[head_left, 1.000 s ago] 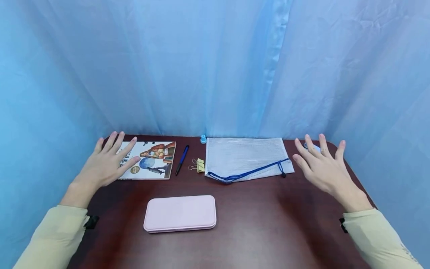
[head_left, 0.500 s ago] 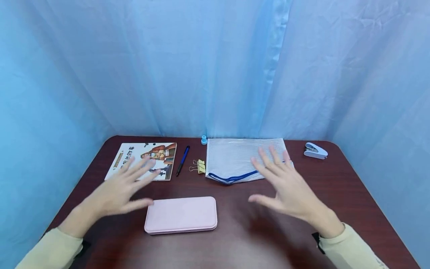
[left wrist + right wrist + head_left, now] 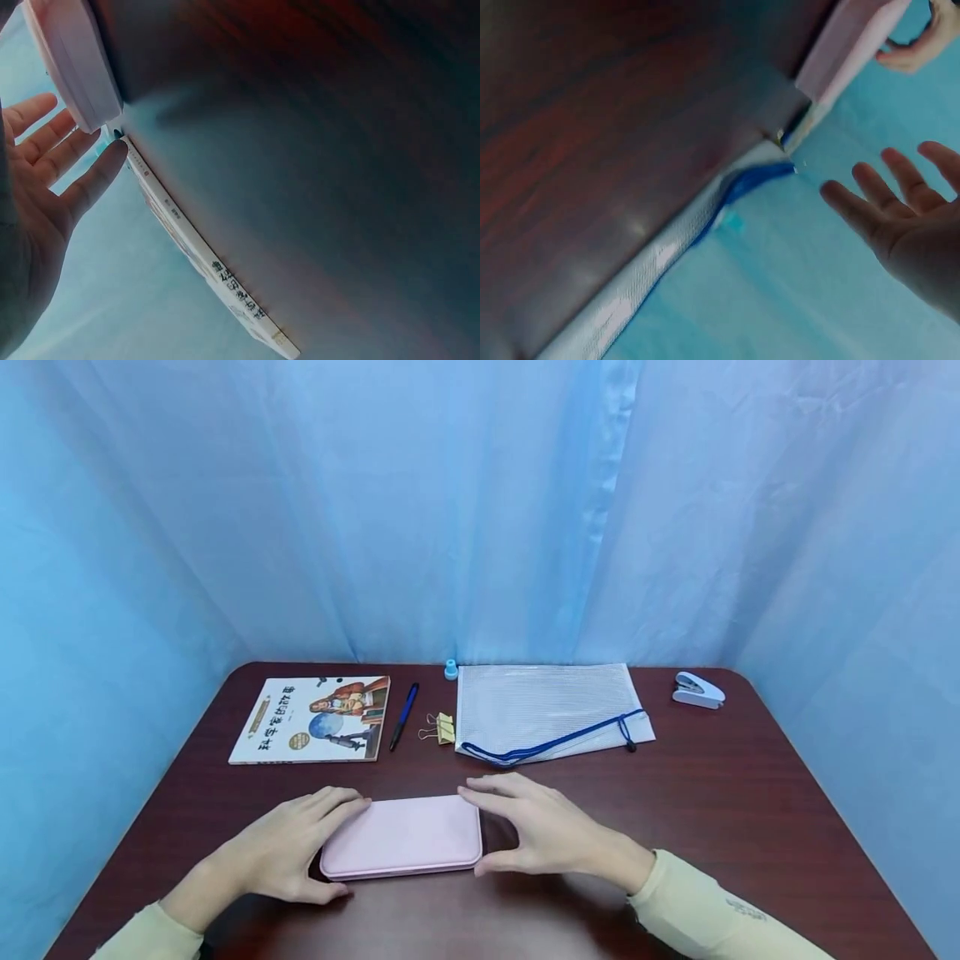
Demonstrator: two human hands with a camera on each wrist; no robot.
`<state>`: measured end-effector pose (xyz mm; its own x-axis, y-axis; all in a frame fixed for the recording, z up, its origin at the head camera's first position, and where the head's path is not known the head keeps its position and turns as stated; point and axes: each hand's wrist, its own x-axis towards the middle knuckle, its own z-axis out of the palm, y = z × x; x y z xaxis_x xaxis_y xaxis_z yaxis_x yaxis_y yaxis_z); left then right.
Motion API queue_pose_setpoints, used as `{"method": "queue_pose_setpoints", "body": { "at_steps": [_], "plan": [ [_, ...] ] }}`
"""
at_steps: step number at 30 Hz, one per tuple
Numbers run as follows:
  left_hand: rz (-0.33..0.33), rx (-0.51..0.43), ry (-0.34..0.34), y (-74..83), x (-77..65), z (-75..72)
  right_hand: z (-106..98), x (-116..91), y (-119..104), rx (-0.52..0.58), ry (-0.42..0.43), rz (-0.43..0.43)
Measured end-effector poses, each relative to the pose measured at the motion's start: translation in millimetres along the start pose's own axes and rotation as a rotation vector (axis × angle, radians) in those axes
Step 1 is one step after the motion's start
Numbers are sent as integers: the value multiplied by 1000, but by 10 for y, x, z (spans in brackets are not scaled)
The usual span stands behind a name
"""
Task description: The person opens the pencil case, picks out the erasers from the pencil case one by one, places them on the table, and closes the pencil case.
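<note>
A flat pink case [image 3: 405,835] with rounded corners lies on the table, its lid down. My left hand [image 3: 288,847] is at its left end, fingertips at the back left corner and thumb near the front edge. At the right end is my right hand [image 3: 543,831], with fingers by the back corner and thumb by the front corner. In the left wrist view, the left hand [image 3: 45,169] has extended fingers beside the case [image 3: 75,64]. The right wrist view has the right hand [image 3: 907,210] with spread fingers, apart from the case [image 3: 847,56]. Firm contact cannot be told.
Along the table's [image 3: 750,810] back are a book [image 3: 311,718], a blue pen [image 3: 404,717], a yellow binder clip [image 3: 444,728], a small light-blue object [image 3: 451,670], a mesh zip pouch [image 3: 547,702] and a white stapler [image 3: 697,691]. Blue curtains [image 3: 480,510] surround it.
Both hands have come down and inward from above the book and the stapler side to the two ends of the pink case. The case stays in place.
</note>
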<state>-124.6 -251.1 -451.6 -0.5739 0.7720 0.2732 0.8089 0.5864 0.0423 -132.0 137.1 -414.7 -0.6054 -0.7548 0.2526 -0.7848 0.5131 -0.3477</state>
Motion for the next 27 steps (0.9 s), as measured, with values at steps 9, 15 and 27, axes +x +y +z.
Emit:
{"method": "queue_pose_setpoints", "body": {
  "at_steps": [9,15,27],
  "plan": [
    [-35,-16,-32,-14,69,65,210,157,-43,102,-192,123],
    [-57,-31,-43,-40,85,84,288,207,-46,138,-216,144],
    [-85,-86,-14,-132,39,115,386,277,-40,88,-167,181]
  ]
}}
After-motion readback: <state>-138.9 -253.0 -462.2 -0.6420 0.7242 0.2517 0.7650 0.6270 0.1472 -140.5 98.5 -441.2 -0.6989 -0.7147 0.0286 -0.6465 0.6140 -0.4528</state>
